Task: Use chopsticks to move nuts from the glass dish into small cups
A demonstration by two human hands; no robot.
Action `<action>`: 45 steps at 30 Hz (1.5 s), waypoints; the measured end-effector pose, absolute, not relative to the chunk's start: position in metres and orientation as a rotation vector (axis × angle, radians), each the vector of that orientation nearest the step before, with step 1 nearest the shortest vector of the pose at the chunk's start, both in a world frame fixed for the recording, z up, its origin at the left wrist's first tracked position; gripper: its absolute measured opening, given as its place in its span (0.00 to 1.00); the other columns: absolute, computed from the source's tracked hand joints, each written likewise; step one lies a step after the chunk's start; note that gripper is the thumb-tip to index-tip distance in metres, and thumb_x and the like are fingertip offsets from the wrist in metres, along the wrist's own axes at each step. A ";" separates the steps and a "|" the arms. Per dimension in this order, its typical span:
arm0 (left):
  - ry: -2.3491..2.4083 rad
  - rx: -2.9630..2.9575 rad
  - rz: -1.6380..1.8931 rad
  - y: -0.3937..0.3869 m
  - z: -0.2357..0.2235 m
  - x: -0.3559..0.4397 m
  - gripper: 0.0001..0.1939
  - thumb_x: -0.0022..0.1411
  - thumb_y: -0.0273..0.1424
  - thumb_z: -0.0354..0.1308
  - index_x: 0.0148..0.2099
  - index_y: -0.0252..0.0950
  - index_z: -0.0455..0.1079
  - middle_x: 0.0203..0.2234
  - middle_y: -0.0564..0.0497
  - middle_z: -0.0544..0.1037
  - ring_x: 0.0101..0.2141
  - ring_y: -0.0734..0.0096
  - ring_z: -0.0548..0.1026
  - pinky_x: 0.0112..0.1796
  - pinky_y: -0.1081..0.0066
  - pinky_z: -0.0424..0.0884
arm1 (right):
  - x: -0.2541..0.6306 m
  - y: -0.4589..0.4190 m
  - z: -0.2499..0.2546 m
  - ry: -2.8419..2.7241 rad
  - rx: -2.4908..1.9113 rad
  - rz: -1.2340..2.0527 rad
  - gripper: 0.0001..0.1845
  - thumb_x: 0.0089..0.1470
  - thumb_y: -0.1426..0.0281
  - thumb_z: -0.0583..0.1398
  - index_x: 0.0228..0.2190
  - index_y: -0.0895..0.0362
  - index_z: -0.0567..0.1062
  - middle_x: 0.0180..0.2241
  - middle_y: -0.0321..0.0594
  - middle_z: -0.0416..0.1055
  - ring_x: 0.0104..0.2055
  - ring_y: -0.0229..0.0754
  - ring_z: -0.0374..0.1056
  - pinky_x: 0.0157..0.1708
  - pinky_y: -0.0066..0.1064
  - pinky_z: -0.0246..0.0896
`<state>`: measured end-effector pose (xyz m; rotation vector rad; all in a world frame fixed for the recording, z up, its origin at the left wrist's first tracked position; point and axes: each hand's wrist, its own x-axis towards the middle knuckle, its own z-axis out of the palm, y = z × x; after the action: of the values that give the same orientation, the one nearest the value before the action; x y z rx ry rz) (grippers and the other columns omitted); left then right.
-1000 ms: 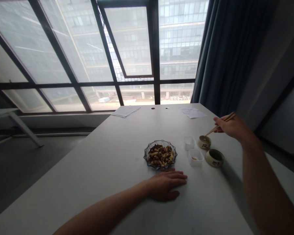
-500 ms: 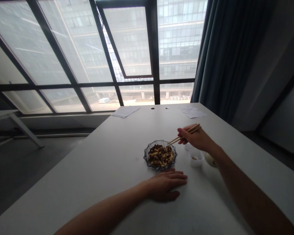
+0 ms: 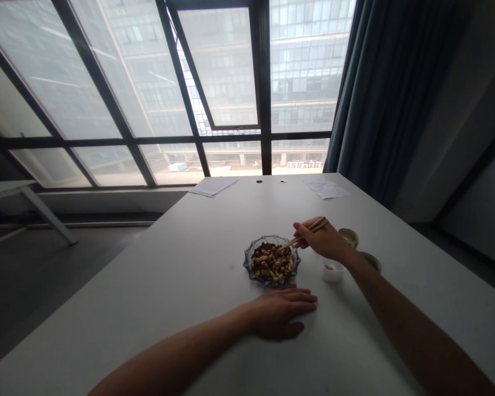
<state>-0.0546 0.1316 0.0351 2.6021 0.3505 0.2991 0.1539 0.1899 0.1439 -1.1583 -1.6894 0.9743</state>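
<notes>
A glass bowl (image 3: pixel 247 265) with a scalloped rim stands on the white table, filled with peanuts and darker pieces (image 3: pixel 271 263) too small to name. My right hand (image 3: pixel 319 237) is closed around a pair of chopsticks (image 3: pixel 303 233); their tips reach down into the bowl's contents. Whether the tips pinch a piece cannot be made out. My left hand (image 3: pixel 278 312) lies flat on the table just in front of the bowl, fingers stretched to the right, holding nothing. Under my right wrist sits a small clear plastic cup (image 3: pixel 333 273) with a little piece inside, partly hidden.
Two round greenish containers (image 3: pixel 348 237) stand right of my right hand, one partly behind the forearm. Sheets of paper (image 3: pixel 213 186) lie at the table's far left, and more paper (image 3: pixel 328 189) at the far right. Beyond the table (image 3: pixel 181 247) are windows and a dark curtain (image 3: pixel 367 99).
My right hand has moved slightly left and down, bringing the chopstick tips deeper into the bowl. A greenish container behind the hand has come into sight. My left hand stays in place.
</notes>
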 end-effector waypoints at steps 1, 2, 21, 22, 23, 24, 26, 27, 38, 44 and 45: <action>0.352 2.602 0.299 0.132 0.035 -0.055 0.30 0.69 0.34 0.58 0.71 0.42 0.61 0.69 0.46 0.62 0.69 0.55 0.58 0.68 0.57 0.50 | 0.159 0.189 0.149 -1.676 -1.172 0.957 0.26 0.57 0.49 0.66 0.27 0.60 0.81 0.27 0.49 0.83 0.27 0.48 0.81 0.27 0.31 0.78; 0.352 2.602 0.301 0.132 0.035 -0.055 0.30 0.69 0.34 0.58 0.71 0.42 0.61 0.69 0.46 0.63 0.69 0.55 0.59 0.68 0.57 0.50 | 0.163 0.187 0.154 -1.662 -1.184 0.939 0.25 0.57 0.49 0.66 0.28 0.60 0.81 0.28 0.49 0.83 0.27 0.47 0.81 0.27 0.31 0.78; 0.346 2.607 0.303 0.131 0.037 -0.054 0.30 0.70 0.34 0.58 0.71 0.42 0.61 0.69 0.46 0.63 0.69 0.54 0.59 0.68 0.58 0.49 | 0.143 0.187 0.132 -1.737 -1.163 0.885 0.28 0.61 0.47 0.61 0.26 0.59 0.79 0.23 0.45 0.81 0.26 0.48 0.80 0.26 0.31 0.75; 0.349 2.603 0.304 0.131 0.037 -0.054 0.30 0.70 0.35 0.58 0.71 0.42 0.61 0.69 0.46 0.63 0.69 0.54 0.59 0.68 0.58 0.49 | 0.146 0.187 0.136 -1.727 -1.175 0.866 0.28 0.61 0.47 0.61 0.26 0.59 0.80 0.23 0.46 0.81 0.25 0.47 0.80 0.26 0.31 0.75; 0.351 2.600 0.306 0.131 0.037 -0.054 0.30 0.70 0.35 0.58 0.71 0.42 0.61 0.69 0.46 0.63 0.69 0.54 0.59 0.68 0.58 0.49 | 0.150 0.186 0.141 -1.715 -1.188 0.848 0.28 0.61 0.47 0.61 0.26 0.59 0.80 0.23 0.46 0.81 0.25 0.47 0.80 0.25 0.31 0.75; 0.354 2.597 0.308 0.131 0.037 -0.054 0.30 0.69 0.35 0.57 0.71 0.42 0.61 0.69 0.46 0.63 0.69 0.54 0.59 0.68 0.58 0.50 | 0.156 0.184 0.147 -1.701 -1.201 0.830 0.28 0.61 0.47 0.61 0.26 0.59 0.80 0.24 0.47 0.81 0.25 0.47 0.80 0.25 0.30 0.75; 0.357 2.596 0.307 0.131 0.036 -0.055 0.30 0.69 0.34 0.58 0.71 0.42 0.61 0.69 0.46 0.63 0.69 0.54 0.59 0.68 0.57 0.50 | 0.169 0.182 0.159 -1.660 -1.231 0.785 0.27 0.61 0.47 0.61 0.27 0.59 0.80 0.25 0.48 0.81 0.25 0.47 0.80 0.25 0.30 0.76; 0.359 2.596 0.306 0.131 0.036 -0.055 0.30 0.69 0.34 0.58 0.71 0.41 0.61 0.69 0.46 0.63 0.69 0.54 0.59 0.68 0.58 0.50 | 0.178 0.182 0.164 -1.634 -1.248 0.757 0.27 0.62 0.48 0.61 0.27 0.59 0.80 0.25 0.48 0.81 0.25 0.47 0.80 0.25 0.31 0.76; 0.366 2.622 0.298 0.132 0.033 -0.054 0.31 0.68 0.34 0.58 0.71 0.42 0.61 0.69 0.46 0.63 0.68 0.55 0.59 0.68 0.59 0.49 | 0.234 0.201 0.171 -1.540 -1.366 0.539 0.21 0.57 0.54 0.68 0.25 0.59 0.80 0.24 0.49 0.81 0.25 0.49 0.80 0.25 0.33 0.77; 0.360 2.621 0.293 0.131 0.035 -0.054 0.30 0.69 0.35 0.57 0.71 0.42 0.61 0.69 0.47 0.63 0.68 0.55 0.59 0.68 0.59 0.49 | 0.205 0.190 0.174 -1.623 -1.184 0.673 0.26 0.59 0.47 0.63 0.30 0.58 0.80 0.29 0.48 0.82 0.29 0.49 0.81 0.26 0.32 0.77; 0.360 2.621 0.291 0.131 0.036 -0.054 0.30 0.69 0.35 0.57 0.71 0.42 0.61 0.69 0.47 0.63 0.69 0.55 0.59 0.68 0.59 0.49 | 0.196 0.187 0.173 -1.666 -1.145 0.713 0.26 0.59 0.46 0.62 0.30 0.58 0.80 0.28 0.47 0.82 0.29 0.49 0.81 0.27 0.32 0.77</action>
<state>-0.0543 0.1309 0.0361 2.6210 0.3598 0.2905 0.1965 0.1871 0.1728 -1.1446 -1.6658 0.7126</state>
